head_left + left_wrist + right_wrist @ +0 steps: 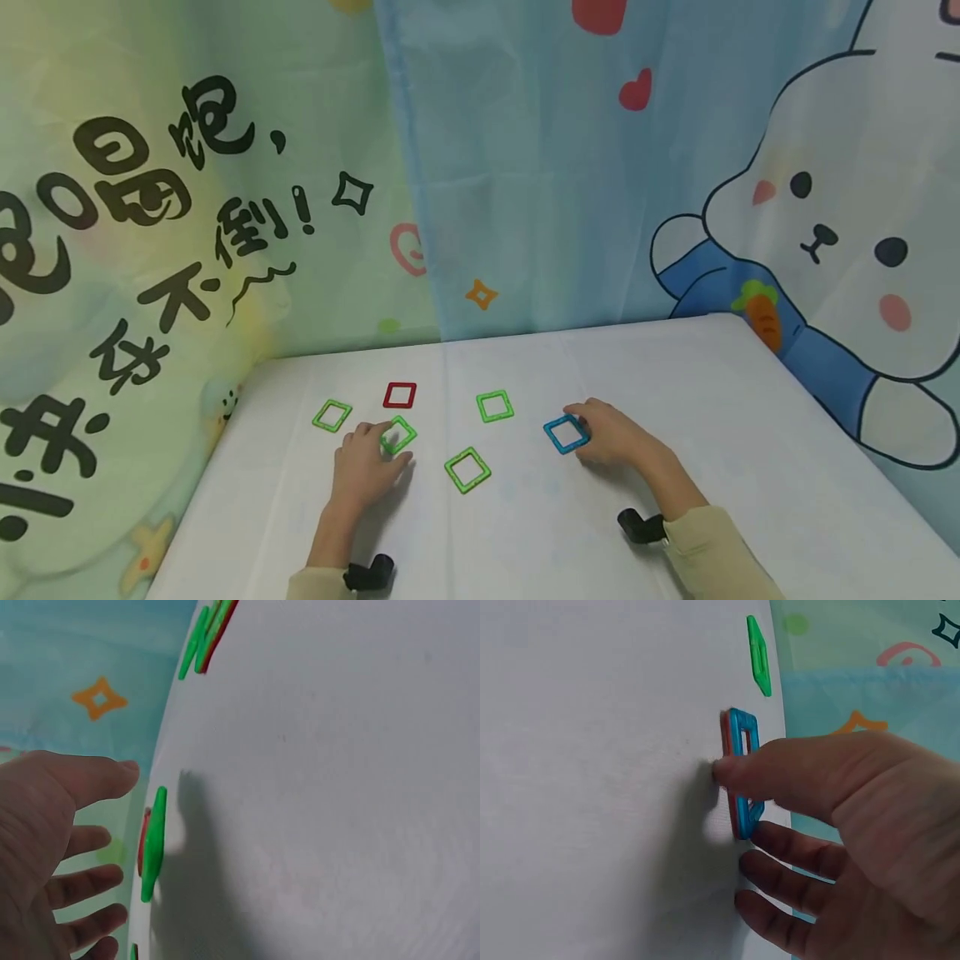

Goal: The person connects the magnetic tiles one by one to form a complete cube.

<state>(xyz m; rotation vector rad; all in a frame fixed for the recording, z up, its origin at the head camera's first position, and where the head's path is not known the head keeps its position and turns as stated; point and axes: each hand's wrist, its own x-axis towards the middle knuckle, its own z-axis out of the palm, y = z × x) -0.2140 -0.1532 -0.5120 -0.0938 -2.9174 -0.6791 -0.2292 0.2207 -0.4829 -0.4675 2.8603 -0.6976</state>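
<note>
My left hand (366,468) is over a green square frame (406,444), fingers and thumb spread apart around it. In the left wrist view the fingers stand loose beside the green frame's edge, with a red frame (143,834) behind it. My right hand (611,433) holds a blue square frame (553,440) by its right corner. The right wrist view has the thumb against the near side of the blue frame (737,814), the other fingers at its lower end. A reddish edge shows along the blue frame's underside.
A red frame (398,406) lies beyond the left hand, and a green frame (340,405) to its left. Two more green frames, a far one (498,417) and a nearer one (477,483), lie between the hands on the white table (540,533). A printed curtain (510,208) hangs behind.
</note>
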